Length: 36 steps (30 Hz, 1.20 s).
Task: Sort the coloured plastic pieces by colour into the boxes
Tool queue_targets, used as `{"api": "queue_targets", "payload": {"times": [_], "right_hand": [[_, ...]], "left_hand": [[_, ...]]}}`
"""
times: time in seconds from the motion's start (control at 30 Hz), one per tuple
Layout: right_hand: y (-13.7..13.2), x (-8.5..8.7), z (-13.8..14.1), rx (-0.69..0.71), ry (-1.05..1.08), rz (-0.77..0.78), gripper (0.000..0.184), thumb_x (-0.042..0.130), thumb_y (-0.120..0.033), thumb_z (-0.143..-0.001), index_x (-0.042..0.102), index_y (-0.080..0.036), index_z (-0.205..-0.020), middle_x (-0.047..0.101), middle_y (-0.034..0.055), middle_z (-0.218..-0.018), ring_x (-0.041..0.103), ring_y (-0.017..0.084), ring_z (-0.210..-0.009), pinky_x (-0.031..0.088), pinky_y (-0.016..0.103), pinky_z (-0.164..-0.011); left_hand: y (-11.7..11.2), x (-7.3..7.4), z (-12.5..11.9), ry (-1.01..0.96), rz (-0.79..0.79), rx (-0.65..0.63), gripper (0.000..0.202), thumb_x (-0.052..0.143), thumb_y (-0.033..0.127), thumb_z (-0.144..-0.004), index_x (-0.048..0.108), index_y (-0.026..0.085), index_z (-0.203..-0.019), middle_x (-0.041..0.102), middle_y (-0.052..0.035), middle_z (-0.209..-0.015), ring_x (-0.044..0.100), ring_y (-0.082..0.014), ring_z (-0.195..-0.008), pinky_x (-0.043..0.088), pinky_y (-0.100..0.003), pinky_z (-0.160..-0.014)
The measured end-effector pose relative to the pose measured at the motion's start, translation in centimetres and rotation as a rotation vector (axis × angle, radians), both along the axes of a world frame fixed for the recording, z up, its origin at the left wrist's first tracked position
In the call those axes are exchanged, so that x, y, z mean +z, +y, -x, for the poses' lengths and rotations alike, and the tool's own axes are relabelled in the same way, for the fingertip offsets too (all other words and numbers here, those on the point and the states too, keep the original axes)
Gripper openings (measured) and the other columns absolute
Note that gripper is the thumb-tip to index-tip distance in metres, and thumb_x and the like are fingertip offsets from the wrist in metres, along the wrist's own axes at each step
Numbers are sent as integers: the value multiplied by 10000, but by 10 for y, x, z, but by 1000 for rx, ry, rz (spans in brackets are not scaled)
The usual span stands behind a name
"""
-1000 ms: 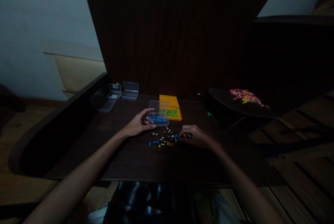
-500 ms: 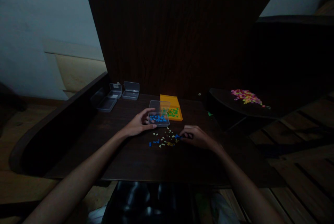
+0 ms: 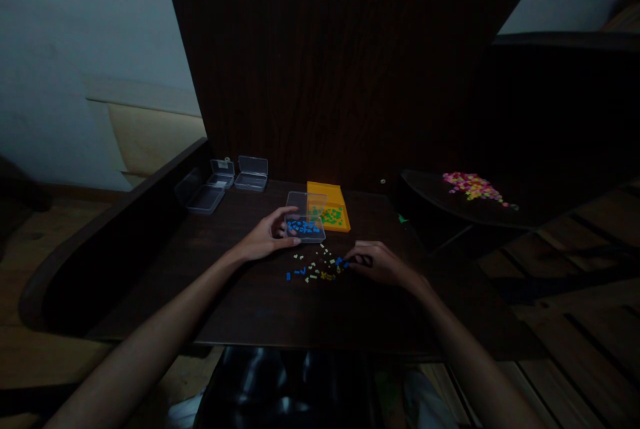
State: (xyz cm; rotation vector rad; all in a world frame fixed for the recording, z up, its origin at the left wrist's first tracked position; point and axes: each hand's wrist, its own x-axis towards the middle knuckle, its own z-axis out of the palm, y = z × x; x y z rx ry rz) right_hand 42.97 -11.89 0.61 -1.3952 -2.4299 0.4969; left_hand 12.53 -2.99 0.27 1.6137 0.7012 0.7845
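Observation:
My left hand (image 3: 265, 240) rests on the dark table (image 3: 240, 309), its fingers curled round the left side of a small clear box (image 3: 304, 226) that holds blue pieces. My right hand (image 3: 376, 262) lies to the right of a scatter of small blue, yellow and pale pieces (image 3: 316, 267). Its fingertips are pinched together at the scatter's right edge, by a blue piece (image 3: 341, 261). Whether a piece is between them is too dark to tell. An orange box (image 3: 327, 209) with green pieces sits just behind the clear box.
Clear lidded boxes (image 3: 220, 183) stand at the table's back left. A heap of pink and yellow pieces (image 3: 473, 186) lies on a dark side surface (image 3: 500, 212) at the right. A dark wooden panel rises behind the table.
Almost nothing has moved. My right hand's fingers have shifted slightly at the edge of the scatter; my left hand stays on the clear box.

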Motion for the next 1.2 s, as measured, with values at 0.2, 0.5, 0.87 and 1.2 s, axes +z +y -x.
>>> {"api": "queue_targets", "payload": {"times": [0.2,0.5,0.87,1.2], "right_hand": [[-1,0,1,6,-8,23,188,559,-299,-881,692,-193,-960,630,35,-801,561,129,-684,416,239,-626],[2,-2,1,-6,-1,51,173,575,-296,-864,687,-175,-916,605,25,-760,528,117,-642,396,224,-588],[-9,0,7,-9,-135,35,86,552,-235,-839,585,-186,-900,585,9,-821,490,112,-671,343,233,-616],[11,39,24,-73,-156,146,112,550,-254,-842,572,-183,-926,569,-10,-761,480,108,-625,334,223,-581]], "left_hand": [[-2,4,0,18,8,3,752,778,287,-674,427,204,-1333,555,-125,-1251,596,-145,-860,512,-371,-827],[0,1,0,3,0,1,751,778,289,-671,428,206,-1331,538,-128,-1276,588,-147,-866,505,-387,-830],[-2,5,0,23,5,14,748,778,298,-669,433,213,-1327,548,-115,-1270,597,-159,-887,507,-392,-845],[-1,0,-2,7,-8,-5,753,777,291,-664,438,210,-1331,543,-124,-1272,596,-163,-889,507,-397,-836]]}}
